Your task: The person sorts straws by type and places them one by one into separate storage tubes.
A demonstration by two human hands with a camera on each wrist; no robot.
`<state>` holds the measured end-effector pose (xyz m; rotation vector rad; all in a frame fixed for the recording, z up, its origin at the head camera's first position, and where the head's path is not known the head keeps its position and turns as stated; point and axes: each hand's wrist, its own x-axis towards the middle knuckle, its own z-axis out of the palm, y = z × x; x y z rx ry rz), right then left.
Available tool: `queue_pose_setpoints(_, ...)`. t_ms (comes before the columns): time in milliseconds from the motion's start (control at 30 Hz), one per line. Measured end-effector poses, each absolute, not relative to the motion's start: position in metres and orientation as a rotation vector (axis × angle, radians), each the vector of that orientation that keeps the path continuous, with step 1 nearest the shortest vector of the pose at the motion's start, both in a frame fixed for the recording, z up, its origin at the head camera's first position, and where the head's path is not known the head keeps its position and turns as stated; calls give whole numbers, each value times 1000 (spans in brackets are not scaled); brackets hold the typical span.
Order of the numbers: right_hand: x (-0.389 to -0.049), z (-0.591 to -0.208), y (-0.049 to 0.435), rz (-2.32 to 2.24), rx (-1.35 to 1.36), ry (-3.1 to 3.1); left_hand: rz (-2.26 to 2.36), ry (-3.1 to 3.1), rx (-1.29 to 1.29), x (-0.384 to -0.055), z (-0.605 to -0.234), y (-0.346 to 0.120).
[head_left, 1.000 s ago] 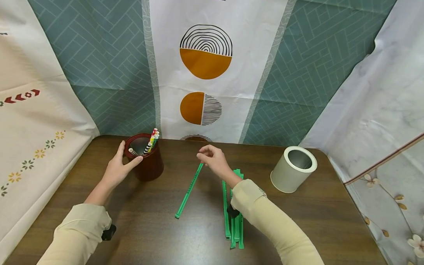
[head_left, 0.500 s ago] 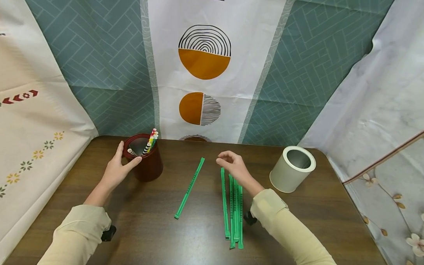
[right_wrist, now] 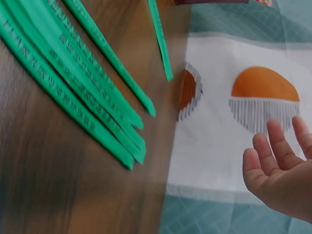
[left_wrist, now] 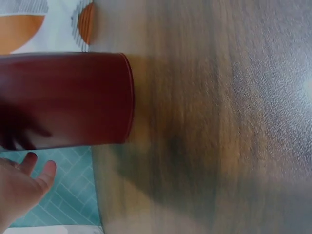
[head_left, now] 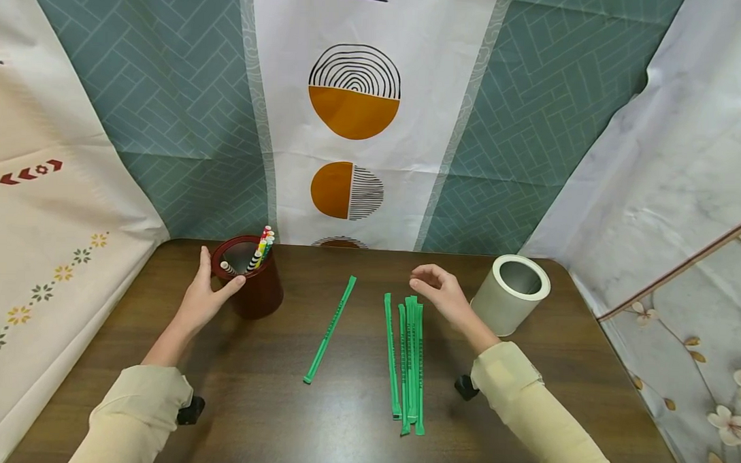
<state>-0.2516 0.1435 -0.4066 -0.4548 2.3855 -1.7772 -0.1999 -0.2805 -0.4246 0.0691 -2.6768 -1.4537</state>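
My left hand (head_left: 201, 299) rests at the near-left rim of a dark red cup (head_left: 263, 292), thumb and fingers spread straight along it. Several striped, colourful sticks with pale ends (head_left: 263, 245) stand in that cup. In the left wrist view, some left-hand fingers (left_wrist: 47, 174) show just below the cup's side. My right hand (head_left: 444, 295) hovers with nothing in it, fingers loosely bent, by the far ends of several green wrapped straws (head_left: 410, 355) lying side by side. One more green wrapped straw (head_left: 330, 329) lies slanted to their left, nearer the red cup.
A pale grey cylindrical holder (head_left: 507, 304) stands at the right back, close behind my right wrist. The brown wooden table (head_left: 248, 404) ends at a patterned cloth (head_left: 377, 211) hung behind it, with more cloth on both sides.
My right hand has let go of the lone straw and moved right, past the row of straws towards the grey holder. The left hand has stayed at the red cup.
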Motion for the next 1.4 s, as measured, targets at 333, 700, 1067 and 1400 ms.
queue_pose_setpoints(333,-240,-382,188,-1842,-506,2517,-1273,-2445,132,-185,-416,-259)
queue_pose_setpoints(700,-236,-366,239,-1748,-471,2783,-1043,-1836,31,-178,-406,-216)
queue_pose_setpoints(1067,-238,-372,277,-1742,-242,2927,-912,-1780,-336,-176,-429,-182)
queue_pose_setpoints(1400,-242,-387,303,-1581,-79,2926,-761,-2074,-472,-174,-458,-163)
